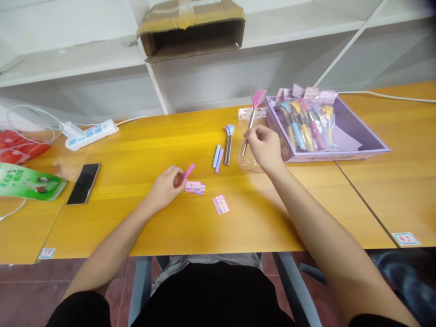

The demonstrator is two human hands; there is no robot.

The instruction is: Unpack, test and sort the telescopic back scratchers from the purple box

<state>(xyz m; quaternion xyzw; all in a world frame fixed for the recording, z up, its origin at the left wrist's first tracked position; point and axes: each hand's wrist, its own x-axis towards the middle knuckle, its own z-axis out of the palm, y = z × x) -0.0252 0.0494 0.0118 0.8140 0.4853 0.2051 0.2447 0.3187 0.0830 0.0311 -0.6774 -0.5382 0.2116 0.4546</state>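
Left hand [168, 185] grasping pink tube [188, 172] | right hand [265, 144] pinching pink-topped rod [252, 117] | pair unjoined | blue tube [216, 156], lilac tube [219, 161], two rods [229, 147] likewise separate on worktop [119, 227] | bagged tools [303, 129] in box [368, 136]

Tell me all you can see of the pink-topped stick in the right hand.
The pink-topped stick has a slim, silvery shaft that looks like metal, and a pink head shaped like a spread hand, apparently plastic. It slants in the picture, head up and to the right. The right hand pinches the shaft partway down. Clear plastic packaging shows behind it; whether they touch is unclear.
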